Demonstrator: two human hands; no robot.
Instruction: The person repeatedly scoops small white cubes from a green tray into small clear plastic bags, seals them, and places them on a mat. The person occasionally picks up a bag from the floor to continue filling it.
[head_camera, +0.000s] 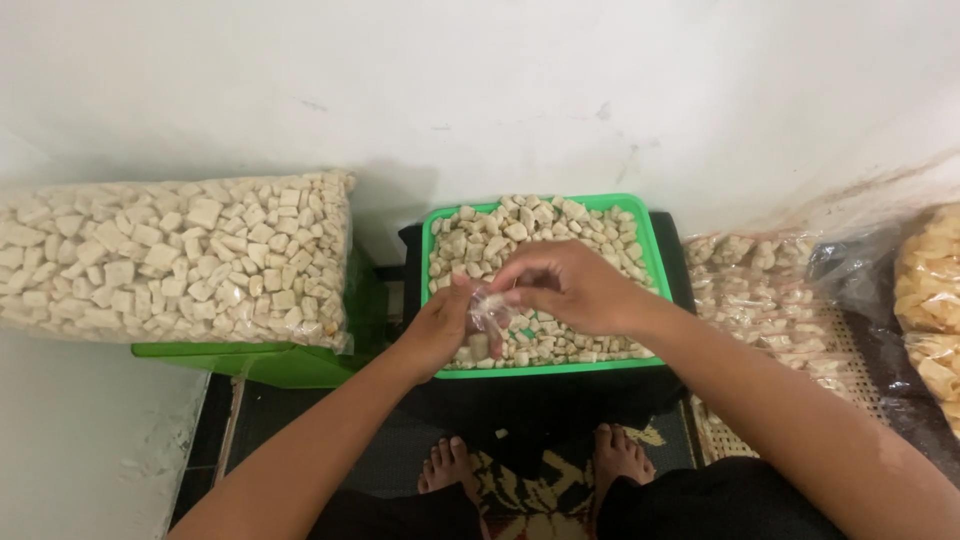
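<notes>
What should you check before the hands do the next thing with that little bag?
1. Both hands on the small clear bag: ok. The left hand grips it from below, and the right hand pinches its top.
2. Bag held over the green tray, so dropped pieces land inside: ok.
3. Tray stocked with pale pieces: ok, it is nearly full.
4. Bag filled enough: cannot tell, the fingers hide most of it.
5. Floor near the bare feet: not ok, one stray piece lies there.
6. Room for finished packets on the right: ok, a pile lies there.
</notes>
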